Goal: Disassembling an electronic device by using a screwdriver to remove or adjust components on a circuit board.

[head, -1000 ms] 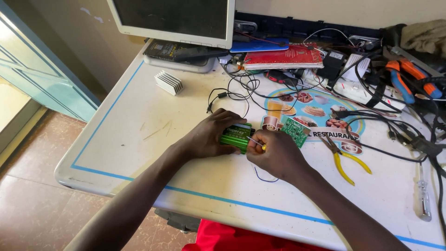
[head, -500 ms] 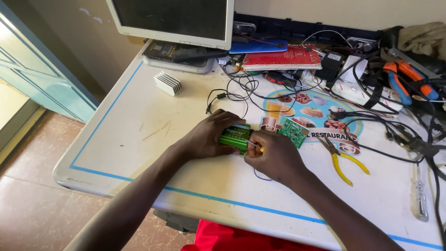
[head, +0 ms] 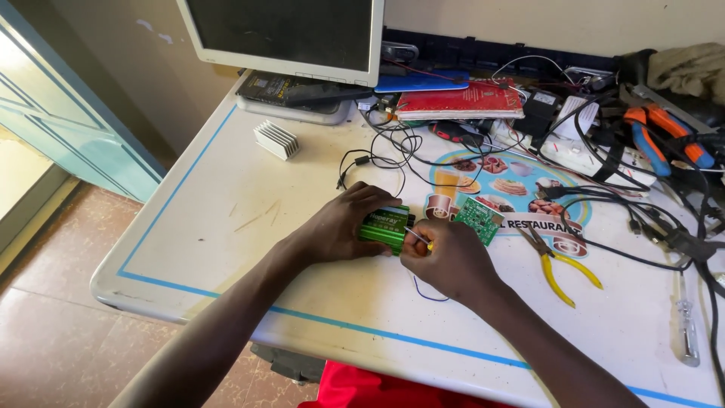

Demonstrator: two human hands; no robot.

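My left hand [head: 343, 227] is wrapped over the small green box [head: 385, 227], fingers curled along its top and far side, pressing it flat to the counter [head: 226, 227] so it cannot slide while I work at its end. My right hand [head: 445, 261] is closed around a thin screwdriver [head: 417, 236] with a yellow handle; the metal shaft slants up and left, its tip at the right end of the box. Holding it low and close to the tip like that gives me fine control, I judge.

Just beside the box, on the right, a small green circuit board [head: 478, 220] lies on a round printed mat [head: 513, 189], near enough to reach without shifting. A thin blue wire [head: 423, 291] loops out under my right wrist.

Farther right, yellow-handled pliers [head: 559, 264] lie open-legged on the counter, and a clear-handled screwdriver [head: 686, 332] rests near the edge. Black cables [head: 377, 155] tangle behind the box. A ribbed white heat sink [head: 276, 140] sits apart to the left, and a monitor [head: 291, 34] stands at the back beside a red book [head: 461, 102].
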